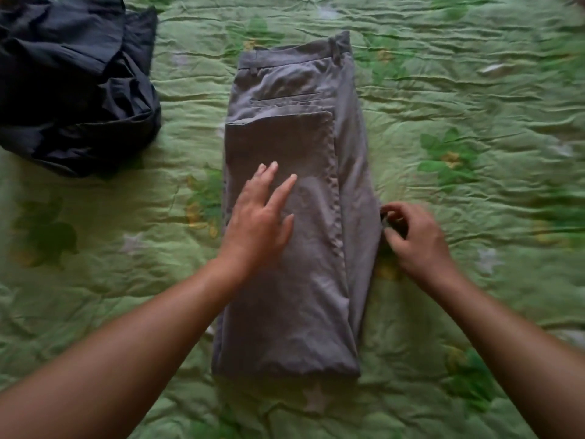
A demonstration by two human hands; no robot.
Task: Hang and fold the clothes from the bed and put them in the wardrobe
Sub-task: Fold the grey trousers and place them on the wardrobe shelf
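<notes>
On the green bed (474, 122) the folded grey trousers (285, 296) lay with their long axis running away from the person, a dark clothes heap (72, 83) well apart. The left hand (259, 217) spread straight fingers over them; the right hand (414, 239) pinched their right edge midway.

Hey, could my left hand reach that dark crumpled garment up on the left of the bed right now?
Probably yes. The left hand is open over the grey trousers, and only bare green bedspread lies between it and the dark garment.
</notes>
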